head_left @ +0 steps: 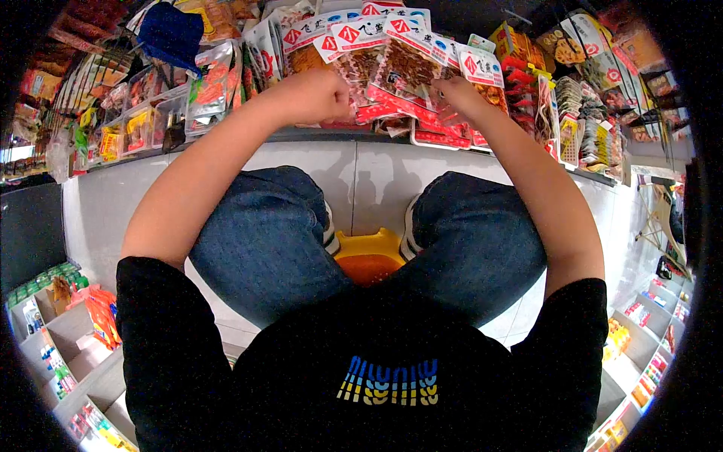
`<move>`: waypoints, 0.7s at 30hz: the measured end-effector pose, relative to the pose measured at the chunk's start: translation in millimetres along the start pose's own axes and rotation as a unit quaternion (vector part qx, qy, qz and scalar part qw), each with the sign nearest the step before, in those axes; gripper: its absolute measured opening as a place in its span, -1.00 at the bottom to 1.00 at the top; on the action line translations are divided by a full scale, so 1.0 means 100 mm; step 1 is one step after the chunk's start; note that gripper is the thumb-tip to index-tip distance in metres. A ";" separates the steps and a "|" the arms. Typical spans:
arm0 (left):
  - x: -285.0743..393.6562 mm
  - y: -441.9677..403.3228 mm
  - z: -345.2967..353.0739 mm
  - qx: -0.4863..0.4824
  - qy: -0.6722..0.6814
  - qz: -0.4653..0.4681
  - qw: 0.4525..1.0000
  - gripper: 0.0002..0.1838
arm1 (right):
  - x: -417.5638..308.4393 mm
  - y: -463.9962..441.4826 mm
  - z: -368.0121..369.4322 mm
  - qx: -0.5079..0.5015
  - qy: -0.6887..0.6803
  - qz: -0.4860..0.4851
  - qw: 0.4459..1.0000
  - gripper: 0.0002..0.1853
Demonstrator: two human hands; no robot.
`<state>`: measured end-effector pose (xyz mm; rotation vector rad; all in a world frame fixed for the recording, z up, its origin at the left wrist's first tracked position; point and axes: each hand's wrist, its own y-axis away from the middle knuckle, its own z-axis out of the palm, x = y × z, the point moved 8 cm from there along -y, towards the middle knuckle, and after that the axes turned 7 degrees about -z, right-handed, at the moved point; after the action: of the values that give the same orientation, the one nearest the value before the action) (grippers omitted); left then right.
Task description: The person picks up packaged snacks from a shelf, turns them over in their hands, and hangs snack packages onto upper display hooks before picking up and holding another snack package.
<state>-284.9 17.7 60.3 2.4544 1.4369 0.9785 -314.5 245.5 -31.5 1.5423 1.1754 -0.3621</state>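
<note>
Several clear snack packets (407,71) with red-and-white printed tops and brown contents lie fanned over one another on the shelf in front of me. My left hand (320,98) is curled closed at the left edge of the fanned packets; its fingertips are mostly hidden. At the right edge, my right hand (459,98) has its fingers bent around the side of a packet. Another packet (482,68) with the same print stands just beyond the right hand.
A dark blue cloth item (172,36) hangs at the upper left. Packaged foods in trays (139,128) line the left; more packets (595,135) fill the right. Between my knees is a yellow-and-orange stool (369,256). Shelving compartments (83,354) with goods stand at lower left and right.
</note>
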 end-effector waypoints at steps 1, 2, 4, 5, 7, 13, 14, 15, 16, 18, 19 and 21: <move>-0.01 -0.02 0.01 0.000 0.000 0.000 1.000 -0.83 | 0.01 -0.01 0.00 0.000 0.000 0.000 1.000 -0.56; -0.02 -0.04 -0.03 0.032 0.016 0.001 0.999 -0.81 | 0.01 -0.02 0.00 0.001 -0.001 0.005 1.000 -0.57; -0.10 -0.10 -0.05 0.066 0.033 0.001 0.997 -0.78 | 0.02 -0.04 0.00 0.001 -0.002 0.009 1.000 -0.58; -0.16 -0.14 -0.03 0.067 0.085 -0.002 0.994 -0.72 | 0.02 -0.05 0.00 -0.001 0.009 0.014 1.000 -0.60; -0.29 -0.25 0.06 0.068 0.137 -0.005 0.988 -0.65 | 0.00 -0.04 0.01 -0.003 0.019 0.019 1.000 -0.62; -0.32 -0.40 0.15 0.067 0.163 -0.028 0.984 -0.40 | -0.04 -0.01 0.02 0.019 0.009 0.013 1.000 -0.65; -0.30 -0.40 0.19 0.031 0.209 -0.052 0.976 -0.36 | -0.04 0.00 0.03 0.015 -0.002 0.016 1.000 -0.65; -0.28 -0.39 0.23 -0.005 0.253 -0.076 0.964 -0.31 | -0.04 0.01 0.04 0.010 -0.014 0.019 1.000 -0.65; -0.28 -0.43 0.26 -0.004 0.254 -0.076 0.964 -0.31 | -0.05 0.03 0.04 0.010 -0.013 0.018 1.000 -0.65; -0.31 -0.50 0.34 -0.031 0.324 -0.095 0.941 -0.28 | -0.05 0.05 0.05 0.015 -0.025 0.027 0.999 -0.71; -0.32 -0.52 0.34 -0.030 0.324 -0.095 0.941 -0.28 | -0.04 0.03 0.04 0.016 -0.025 0.027 0.999 -0.71; -0.34 -0.54 0.37 -0.046 0.343 -0.110 0.932 -0.31 | -0.01 0.00 0.05 0.008 -0.007 0.028 1.000 -0.78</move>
<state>-313.9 26.6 -6.8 1.8921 1.7332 1.9062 -313.2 240.9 -32.3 1.5808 1.1182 -0.3438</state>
